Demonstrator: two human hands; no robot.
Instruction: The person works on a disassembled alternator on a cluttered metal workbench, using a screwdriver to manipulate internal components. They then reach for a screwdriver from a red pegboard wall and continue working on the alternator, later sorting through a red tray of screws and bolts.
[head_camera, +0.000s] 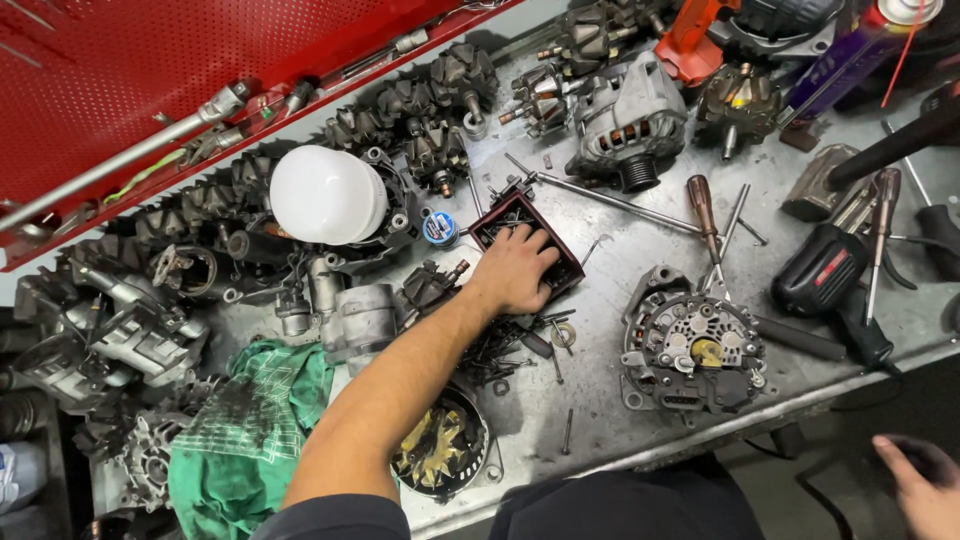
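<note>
My left hand reaches across the metal workbench with its fingers down inside a small dark red tray of screws and small parts. What the fingers hold there is hidden. My right hand hangs low at the bottom right corner, off the bench, fingers loosely curled and holding nothing that I can see. An alternator with its rear face up lies on the bench right of the left hand.
Rotors and alternator housings crowd the back and left. A white dome lamp, a green rag, loose bolts, a brown-handled screwdriver, a black power tool and a red pegboard surround the work area.
</note>
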